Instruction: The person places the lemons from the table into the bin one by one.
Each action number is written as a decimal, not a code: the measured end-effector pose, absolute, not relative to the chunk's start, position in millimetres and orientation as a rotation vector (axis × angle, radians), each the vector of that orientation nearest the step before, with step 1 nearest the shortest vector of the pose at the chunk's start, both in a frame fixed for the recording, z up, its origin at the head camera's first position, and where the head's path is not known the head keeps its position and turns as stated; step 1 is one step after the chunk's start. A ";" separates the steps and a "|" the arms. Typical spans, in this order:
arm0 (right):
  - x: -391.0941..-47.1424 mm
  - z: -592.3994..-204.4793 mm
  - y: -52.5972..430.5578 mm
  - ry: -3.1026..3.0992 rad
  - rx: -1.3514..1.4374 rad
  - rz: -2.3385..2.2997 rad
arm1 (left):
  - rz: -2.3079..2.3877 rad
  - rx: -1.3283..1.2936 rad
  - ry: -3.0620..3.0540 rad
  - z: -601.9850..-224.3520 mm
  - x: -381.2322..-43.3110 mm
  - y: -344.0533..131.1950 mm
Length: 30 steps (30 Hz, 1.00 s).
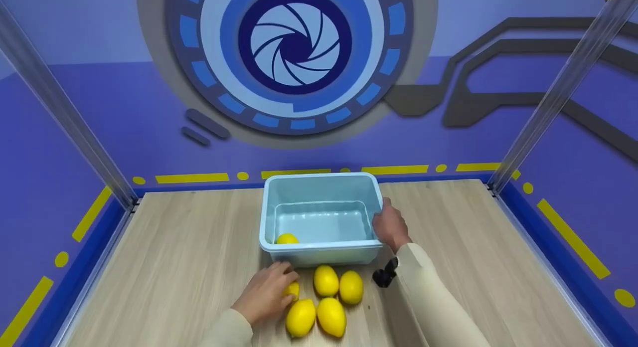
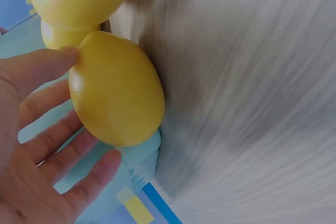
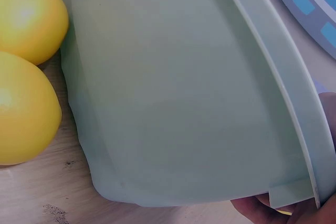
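In the head view my left hand [image 1: 266, 292] is around a yellow lemon [image 1: 293, 290] on the table, just in front of a light blue plastic bin [image 1: 324, 255]. The left wrist view shows the thumb against one end of this lemon [image 2: 118, 90], and the fingers reach along its far side, some tips hidden behind it. My right hand [image 1: 391, 225] grips the bin's right rim; its fingers are partly hidden under the rim in the right wrist view. Inside the bin, at its near left corner, lies one lemon [image 1: 287, 239].
Several more lemons, among them a front one [image 1: 331, 317] and a rear one [image 1: 326, 281], lie close together before the bin on the wooden table [image 1: 189, 247]. Blue-purple panels [image 1: 124, 112] and clear corner posts [image 1: 563, 83] bound the table's back and sides.
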State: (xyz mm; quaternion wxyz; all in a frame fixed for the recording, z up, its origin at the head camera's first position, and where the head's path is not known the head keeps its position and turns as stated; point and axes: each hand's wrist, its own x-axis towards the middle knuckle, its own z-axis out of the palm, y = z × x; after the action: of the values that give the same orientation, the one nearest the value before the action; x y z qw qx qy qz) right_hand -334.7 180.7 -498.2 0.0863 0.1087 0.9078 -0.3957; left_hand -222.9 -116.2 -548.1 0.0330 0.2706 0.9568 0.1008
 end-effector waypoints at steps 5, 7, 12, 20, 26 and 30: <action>-333.4 -498.2 179.7 2.663 0.358 -1.207 | 0.310 0.796 2.943 -549.2 -221.6 -116.9; -333.9 -498.1 179.4 2.665 0.364 -1.208 | 0.310 0.782 2.945 -548.9 -221.7 -117.1; -334.5 -498.5 179.0 2.681 0.363 -1.216 | 0.308 0.739 2.933 -548.9 -221.3 -117.8; -332.8 -500.4 179.7 2.671 0.345 -1.188 | 0.317 0.723 2.919 -554.9 -218.1 -120.8; -334.1 -500.5 180.4 2.700 0.332 -1.167 | 0.354 0.728 2.912 -557.2 -216.8 -124.2; -335.7 -499.6 180.5 2.709 0.335 -1.156 | 0.384 0.712 2.899 -556.2 -216.4 -125.1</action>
State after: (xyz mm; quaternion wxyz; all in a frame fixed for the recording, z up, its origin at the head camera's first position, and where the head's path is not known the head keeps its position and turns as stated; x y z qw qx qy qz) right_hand -335.7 180.5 -499.6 0.0884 0.1125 0.9103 -0.3885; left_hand -216.4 -125.1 -556.2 0.0659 0.2359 0.9611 0.1275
